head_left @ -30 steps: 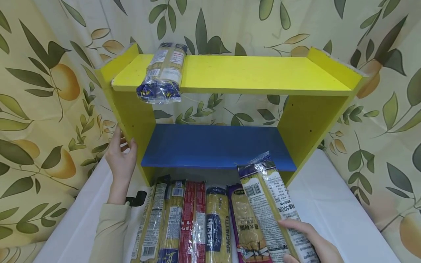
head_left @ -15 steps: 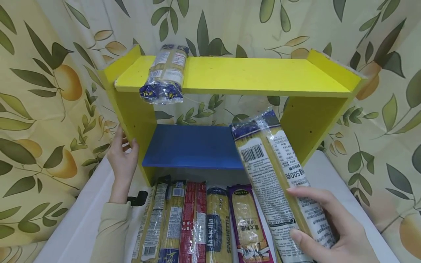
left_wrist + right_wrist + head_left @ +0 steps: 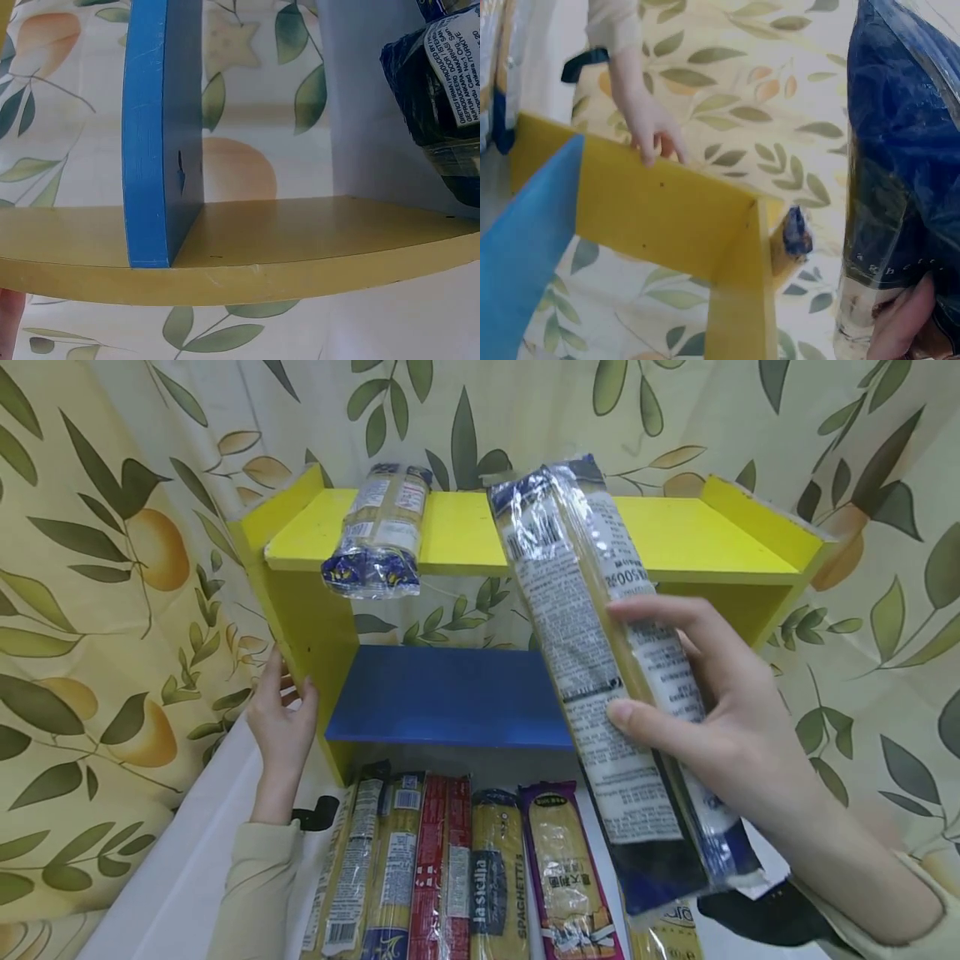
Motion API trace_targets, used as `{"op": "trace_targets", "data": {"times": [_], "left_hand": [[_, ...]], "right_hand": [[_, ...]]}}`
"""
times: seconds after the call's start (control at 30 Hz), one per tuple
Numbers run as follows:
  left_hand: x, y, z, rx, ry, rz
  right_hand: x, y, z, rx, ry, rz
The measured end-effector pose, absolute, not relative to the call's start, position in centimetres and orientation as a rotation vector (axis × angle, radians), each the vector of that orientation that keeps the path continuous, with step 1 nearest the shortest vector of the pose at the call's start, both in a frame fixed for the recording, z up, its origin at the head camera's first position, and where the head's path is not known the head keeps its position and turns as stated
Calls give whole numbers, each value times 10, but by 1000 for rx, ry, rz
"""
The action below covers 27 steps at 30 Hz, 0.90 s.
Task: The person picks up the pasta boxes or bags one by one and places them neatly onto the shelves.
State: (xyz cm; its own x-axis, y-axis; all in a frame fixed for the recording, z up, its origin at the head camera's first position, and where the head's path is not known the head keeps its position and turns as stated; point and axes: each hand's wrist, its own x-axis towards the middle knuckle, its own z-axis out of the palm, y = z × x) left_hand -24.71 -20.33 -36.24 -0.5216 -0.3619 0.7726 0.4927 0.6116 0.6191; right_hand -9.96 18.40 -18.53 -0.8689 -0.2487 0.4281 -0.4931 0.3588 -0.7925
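My right hand (image 3: 720, 710) grips a clear and dark-blue pack of spaghetti (image 3: 577, 635), thumb and index finger across its labelled back. Tilted, the pack is in front of the shelf unit, its upper end overlapping the yellow top board (image 3: 720, 531). In the right wrist view the pack's blue wrapper (image 3: 907, 150) fills the right side. My left hand (image 3: 283, 718) holds the front edge of the yellow left side panel (image 3: 311, 635), thumb near the front and fingers along the outside. Another spaghetti pack (image 3: 382, 531) lies on the top board's left end, overhanging its front edge.
Below the blue middle shelf (image 3: 450, 693) several pasta packs lie side by side, among them a red pack (image 3: 438, 868), a spaghetti pack (image 3: 497, 877) and a purple-edged pack (image 3: 570, 868). A leaf-patterned curtain (image 3: 112, 610) surrounds the unit, which stands on a white surface (image 3: 187, 852).
My right hand has lifted the spaghetti pack from the lower row up to the height of the top board. The left hand has stayed on the side panel.
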Motion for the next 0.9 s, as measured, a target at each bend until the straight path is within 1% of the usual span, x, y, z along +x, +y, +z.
{"op": "trace_targets", "data": {"times": [0.1,0.33,0.43,0.57,0.7,0.9], "left_hand": [[-247,-204,-362,-109,-1835,-1059],[-246,-202,-364,-87,-1854,-1071],[-244,-202,-364,-67,-1856,-1089],[-242,-202,-364,-53,-1837,-1114],[-244,-202,-364,-73,-1815,-1098],[-246,-199,-364,-96,-1813,-1069]], "right_hand": [[-110,164,-160,586,-2386,1553],[-156,151,-127,454,-2226,2026],[-178,144,-117,353,-2246,2022],[-210,131,-107,269,-2277,1986],[-239,121,-101,191,-2226,2101],[-266,110,-100,121,-2154,2216]]}}
